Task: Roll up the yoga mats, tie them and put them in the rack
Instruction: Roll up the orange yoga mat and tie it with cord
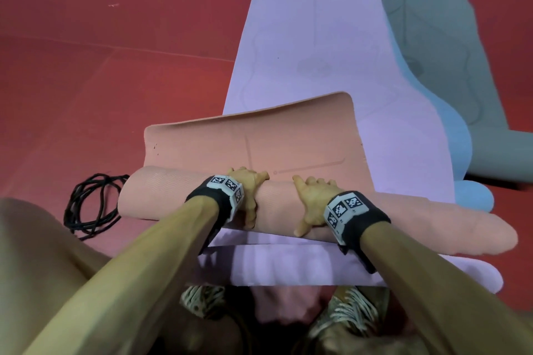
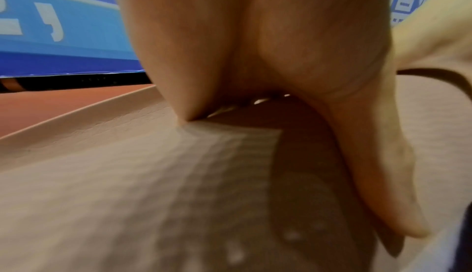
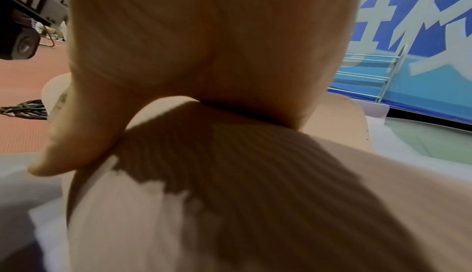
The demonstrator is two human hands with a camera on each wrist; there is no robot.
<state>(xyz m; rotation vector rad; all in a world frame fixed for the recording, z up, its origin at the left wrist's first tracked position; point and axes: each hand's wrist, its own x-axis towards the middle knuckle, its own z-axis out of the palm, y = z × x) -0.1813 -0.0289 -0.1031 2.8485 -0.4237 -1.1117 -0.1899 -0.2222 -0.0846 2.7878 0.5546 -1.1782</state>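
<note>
A salmon-pink yoga mat is mostly rolled into a thick roll (image 1: 178, 199) that lies across a flat lilac mat (image 1: 311, 37). A short flat end of the pink mat (image 1: 259, 135) is still spread out beyond the roll. My left hand (image 1: 249, 186) and right hand (image 1: 313, 202) lie side by side on the middle of the roll, fingers spread over its top and thumbs on the near side. In the wrist views the left palm (image 2: 255, 54) and the right palm (image 3: 204, 44) press on the ribbed roll (image 3: 255, 195). A metal rack (image 3: 370, 78) stands by the blue wall.
A coil of black cord (image 1: 89, 204) lies on the red floor just left of the roll's end. A grey-green mat (image 1: 432, 37) and a light blue mat (image 1: 461, 153) lie to the right of the lilac one. My shoes (image 1: 202, 300) are at its near edge.
</note>
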